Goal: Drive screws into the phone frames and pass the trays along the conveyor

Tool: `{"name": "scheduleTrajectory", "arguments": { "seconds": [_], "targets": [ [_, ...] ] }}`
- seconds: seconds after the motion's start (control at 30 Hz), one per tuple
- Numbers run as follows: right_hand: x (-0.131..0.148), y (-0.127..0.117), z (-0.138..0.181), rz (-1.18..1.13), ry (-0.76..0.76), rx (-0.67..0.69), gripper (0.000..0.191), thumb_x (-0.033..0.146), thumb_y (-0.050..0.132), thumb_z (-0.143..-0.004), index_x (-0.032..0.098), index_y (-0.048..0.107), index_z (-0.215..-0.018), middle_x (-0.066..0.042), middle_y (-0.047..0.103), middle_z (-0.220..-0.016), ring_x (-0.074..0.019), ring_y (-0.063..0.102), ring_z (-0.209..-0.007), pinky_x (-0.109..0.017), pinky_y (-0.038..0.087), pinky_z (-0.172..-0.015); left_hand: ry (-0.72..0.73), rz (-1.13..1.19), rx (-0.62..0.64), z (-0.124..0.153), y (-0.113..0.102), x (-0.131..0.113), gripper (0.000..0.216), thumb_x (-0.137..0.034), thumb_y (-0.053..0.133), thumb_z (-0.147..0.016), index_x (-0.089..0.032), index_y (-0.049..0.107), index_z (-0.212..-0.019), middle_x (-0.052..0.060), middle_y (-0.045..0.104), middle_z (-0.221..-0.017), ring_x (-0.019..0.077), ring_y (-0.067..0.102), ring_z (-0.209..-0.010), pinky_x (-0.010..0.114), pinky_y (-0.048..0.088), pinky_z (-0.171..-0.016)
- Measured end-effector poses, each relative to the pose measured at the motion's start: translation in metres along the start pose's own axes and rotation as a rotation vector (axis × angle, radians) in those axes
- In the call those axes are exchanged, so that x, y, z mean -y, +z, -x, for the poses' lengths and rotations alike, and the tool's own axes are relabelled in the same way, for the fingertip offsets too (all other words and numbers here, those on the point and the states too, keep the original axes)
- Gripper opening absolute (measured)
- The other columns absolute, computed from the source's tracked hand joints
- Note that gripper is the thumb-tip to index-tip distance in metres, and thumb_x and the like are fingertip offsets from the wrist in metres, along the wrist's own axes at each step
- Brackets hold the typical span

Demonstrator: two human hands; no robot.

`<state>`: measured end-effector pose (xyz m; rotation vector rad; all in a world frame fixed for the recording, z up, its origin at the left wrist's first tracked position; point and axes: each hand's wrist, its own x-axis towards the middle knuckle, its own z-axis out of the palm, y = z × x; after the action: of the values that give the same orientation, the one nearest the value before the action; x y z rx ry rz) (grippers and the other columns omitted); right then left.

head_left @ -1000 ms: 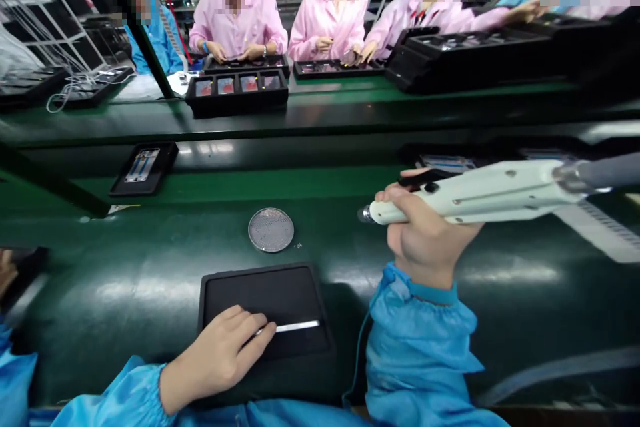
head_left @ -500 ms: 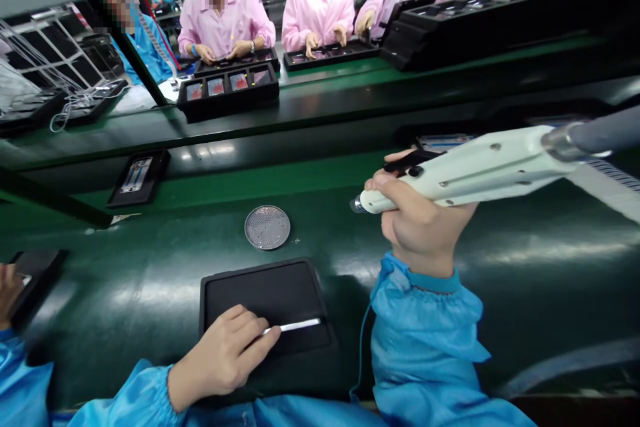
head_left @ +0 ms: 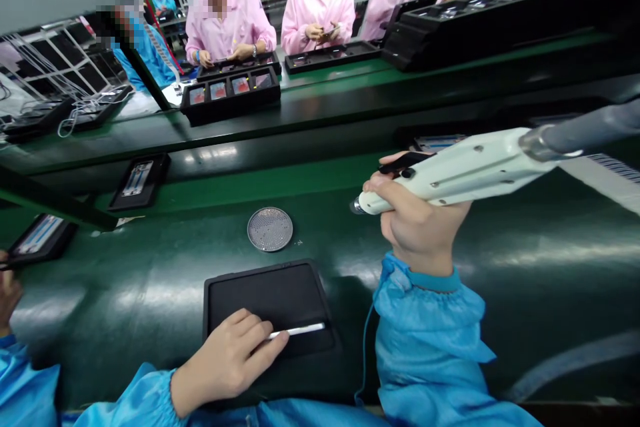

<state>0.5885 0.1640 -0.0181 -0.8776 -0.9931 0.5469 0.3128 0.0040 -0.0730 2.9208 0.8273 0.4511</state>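
Observation:
My right hand [head_left: 417,223] is wrapped round a pale green power screwdriver [head_left: 450,170] with a black lever on top. Its metal tip points left, above the green bench and apart from everything there. Over a black tray [head_left: 265,287], my left hand [head_left: 235,357] pinches a thin white bar [head_left: 306,329] between thumb and fingers. Seen edge-on, the bar does not show whether it is part of something wider. Beyond the tray lies a round perforated dish [head_left: 270,229] with tiny screw-like bits in it.
At the left edge a co-worker's hand [head_left: 7,293] is beside a black tray holding a metal frame [head_left: 40,237]. Another such tray [head_left: 140,181] lies farther back. A green post [head_left: 65,203] slants across the left. People in pink work across the line near stacked black trays [head_left: 475,20].
The view has shifted slightly. At far left, the co-worker's black tray has moved away from that person, farther back on the bench. My hands keep the same grips.

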Motion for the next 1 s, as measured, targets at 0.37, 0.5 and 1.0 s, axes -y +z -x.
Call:
{"name": "scheduleTrajectory", "arguments": {
  "seconds": [0.37,0.5,1.0],
  "targets": [
    [-0.005,0.0,0.0,-0.017,-0.001,0.022,0.016,0.014,0.072,-0.072,0.021,0.069,-0.086,0.0,0.063,-0.082,-0.017,0.062,-0.072,-0.036,0.055,-0.069,-0.033,-0.014,0.149,-0.007,-0.004,-0.004,0.041,-0.005,0.033,-0.098,-0.01,0.05,-0.135,0.011,0.066,-0.097,0.0219,0.06,-0.079,0.038,0.047,-0.073],
    [-0.004,-0.001,-0.001,-0.021,-0.009,0.017,0.018,0.012,0.073,-0.071,0.023,0.07,-0.085,0.0,0.065,-0.082,-0.0186,0.062,-0.073,-0.037,0.055,-0.067,-0.025,-0.005,0.14,-0.005,-0.003,-0.003,0.042,-0.005,0.034,-0.097,-0.009,0.049,-0.137,0.012,0.066,-0.099,0.0224,0.059,-0.079,0.038,0.045,-0.073],
    [-0.008,-0.001,0.0,-0.023,0.016,0.039,0.021,0.014,0.075,-0.071,0.03,0.069,-0.085,-0.001,0.068,-0.087,-0.0219,0.064,-0.074,-0.038,0.055,-0.064,0.045,-0.027,0.244,-0.019,-0.004,-0.001,0.048,-0.009,0.039,-0.092,-0.011,0.046,-0.14,0.005,0.058,-0.078,0.0219,0.052,-0.063,0.037,0.042,-0.064]
  ]
}}
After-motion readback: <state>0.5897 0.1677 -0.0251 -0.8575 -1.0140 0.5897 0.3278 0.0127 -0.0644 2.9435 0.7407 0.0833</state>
